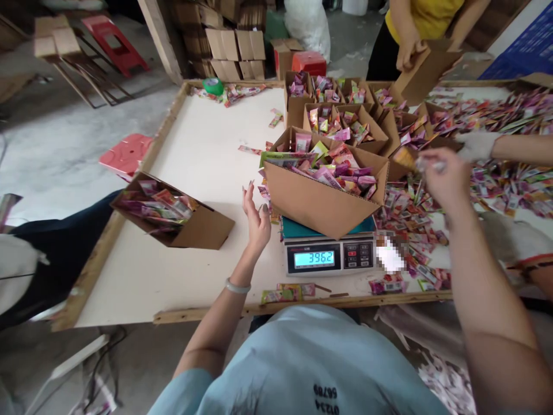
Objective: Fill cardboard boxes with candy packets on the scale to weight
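Note:
A cardboard box point(319, 199) filled with small colourful packets point(341, 167) sits tilted on a digital scale point(358, 256), whose lit display shows 3962. My left hand point(258, 222) is just left of that box, fingers apart and holding nothing. To the right of the box, my right hand point(449, 176) is raised above the loose packets, its fingers closed. A blurred orange-yellow packet point(405, 157) shows at its fingertips. A gloved hand point(477, 145) of another person reaches in beside my right hand.
Another filled box point(203, 227) stands at the table's left edge. Several filled boxes point(358, 124) are grouped behind the scale. Loose packets point(501, 184) cover the right side. Across the table, a person in yellow holds a cardboard box point(425, 72). Green tape point(213, 86) lies at the back.

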{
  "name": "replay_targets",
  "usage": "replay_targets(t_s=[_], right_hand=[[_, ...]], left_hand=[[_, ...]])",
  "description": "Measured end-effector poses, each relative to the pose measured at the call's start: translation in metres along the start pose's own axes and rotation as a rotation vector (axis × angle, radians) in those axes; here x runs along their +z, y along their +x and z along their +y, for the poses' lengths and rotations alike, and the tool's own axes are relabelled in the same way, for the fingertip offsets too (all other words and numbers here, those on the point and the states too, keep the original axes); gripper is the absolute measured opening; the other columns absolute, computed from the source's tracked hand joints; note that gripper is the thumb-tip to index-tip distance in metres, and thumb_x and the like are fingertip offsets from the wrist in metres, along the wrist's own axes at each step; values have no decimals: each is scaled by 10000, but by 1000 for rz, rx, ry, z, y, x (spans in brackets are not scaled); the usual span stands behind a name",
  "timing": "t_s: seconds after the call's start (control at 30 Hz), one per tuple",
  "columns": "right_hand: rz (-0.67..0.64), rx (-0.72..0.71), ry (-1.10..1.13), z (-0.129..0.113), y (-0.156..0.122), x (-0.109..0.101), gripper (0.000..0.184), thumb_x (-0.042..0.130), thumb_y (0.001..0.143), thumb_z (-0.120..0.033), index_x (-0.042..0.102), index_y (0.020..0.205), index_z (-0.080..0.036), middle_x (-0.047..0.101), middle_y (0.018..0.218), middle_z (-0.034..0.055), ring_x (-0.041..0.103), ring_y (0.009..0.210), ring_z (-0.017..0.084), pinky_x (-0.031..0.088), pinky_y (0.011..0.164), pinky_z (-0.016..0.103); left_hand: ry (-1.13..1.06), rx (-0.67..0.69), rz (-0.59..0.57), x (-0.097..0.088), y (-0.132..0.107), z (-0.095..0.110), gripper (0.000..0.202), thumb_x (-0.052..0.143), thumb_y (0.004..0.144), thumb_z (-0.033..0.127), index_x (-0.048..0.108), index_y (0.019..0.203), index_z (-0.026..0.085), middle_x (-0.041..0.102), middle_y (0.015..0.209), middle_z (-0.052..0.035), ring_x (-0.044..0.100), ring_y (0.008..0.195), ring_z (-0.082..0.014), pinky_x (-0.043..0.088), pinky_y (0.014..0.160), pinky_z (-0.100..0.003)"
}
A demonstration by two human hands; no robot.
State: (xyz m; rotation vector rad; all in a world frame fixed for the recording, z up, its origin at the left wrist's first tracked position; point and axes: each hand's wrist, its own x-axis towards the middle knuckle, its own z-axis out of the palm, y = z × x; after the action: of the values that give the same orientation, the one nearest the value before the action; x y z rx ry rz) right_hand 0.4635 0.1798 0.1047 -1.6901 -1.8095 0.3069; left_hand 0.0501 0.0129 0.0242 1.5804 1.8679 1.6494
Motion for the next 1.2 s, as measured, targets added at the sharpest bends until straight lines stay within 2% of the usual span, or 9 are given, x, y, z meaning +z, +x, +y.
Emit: replay_targets(t_s=[0.1, 0.27, 0.37, 0.47, 0.6, 0.77, 0.83, 1.0, 1.2], right_hand=[[189, -279, 385, -67, 10, -28, 309, 549, 1028, -190, 759, 1254, -199, 729, 1091, 106, 731, 881, 223, 616, 869, 394], [-63, -697, 522, -148, 24, -36, 233, 756, 1049, -291, 776, 1273, -229, 754, 1128, -7, 725, 1062, 181, 585, 1044, 379], [10, -665, 769, -154, 34, -25, 299, 791, 1040, -413, 762, 1244, -196, 740, 971, -23, 760, 904, 151, 660, 806, 241], [-8, -492, 947, -154, 39, -18, 174, 809, 1049, -306, 754, 1162, -186, 698, 867, -6, 743, 690, 147, 651, 601, 198], [-90, -366, 937, -166, 40, -17, 103, 787, 1047, -170, 737, 1133, -194, 683, 935, 11, 744, 730, 177, 700, 783, 353], [15, -577, 872, -175, 41, -25, 224, 835, 1017, -394, 765, 1105, -200, 656, 864, -6, 647, 634, 115, 638, 620, 223], [29, -605, 727, -172, 41, -29, 199, 799, 1039, -370, 785, 1150, -205, 630, 833, -17, 596, 634, 100, 629, 744, 238], [-396, -324, 301, -140, 43, -19, 507, 1018, 788, -286, 794, 1229, -176, 639, 767, -32, 669, 864, 217, 484, 1137, 501], [-894, -145, 525, -130, 40, 13, 165, 907, 887, -269, 779, 867, -167, 687, 822, -2, 657, 745, 183, 611, 842, 325]], left_hand=[[-17, -4, -8, 3, 2, 2, 792, 347, 1005, 774, 387, 1619, 276, 364, 1726, -142, 159, 1678, -291, 151, 1360, -518], [-22, 1, 20, -2, 0, 4, 783, 343, 1016, 757, 379, 1622, 261, 345, 1733, -150, 160, 1677, -284, 151, 1361, -510], [-17, -18, 15, -9, -2, 3, 784, 346, 1013, 762, 365, 1628, 276, 333, 1739, -144, 162, 1677, -279, 152, 1362, -504], [-24, -24, 39, -11, -3, 0, 795, 351, 1004, 775, 391, 1616, 269, 355, 1726, -152, 200, 1668, -278, 164, 1362, -482], [-28, -28, 36, -6, -2, 2, 780, 363, 1010, 762, 398, 1614, 269, 367, 1721, -148, 216, 1664, -279, 178, 1362, -480], [-33, -37, 8, -7, -4, 3, 805, 351, 1000, 783, 371, 1628, 281, 347, 1731, -148, 189, 1672, -270, 173, 1361, -481], [-34, -45, 4, -9, -5, -2, 804, 357, 1000, 781, 354, 1637, 291, 331, 1740, -145, 189, 1672, -270, 174, 1359, -493], [-47, -238, -127, -5, -24, -33, 879, 434, 931, 845, 394, 1616, 296, 302, 1758, -154, 157, 1678, -315, 95, 1366, -563], [-381, -545, -184, 14, -70, -41, 918, 813, 704, 772, 616, 1446, 268, 290, 1769, -123, 0, 1689, -345, -90, 1358, -524]])
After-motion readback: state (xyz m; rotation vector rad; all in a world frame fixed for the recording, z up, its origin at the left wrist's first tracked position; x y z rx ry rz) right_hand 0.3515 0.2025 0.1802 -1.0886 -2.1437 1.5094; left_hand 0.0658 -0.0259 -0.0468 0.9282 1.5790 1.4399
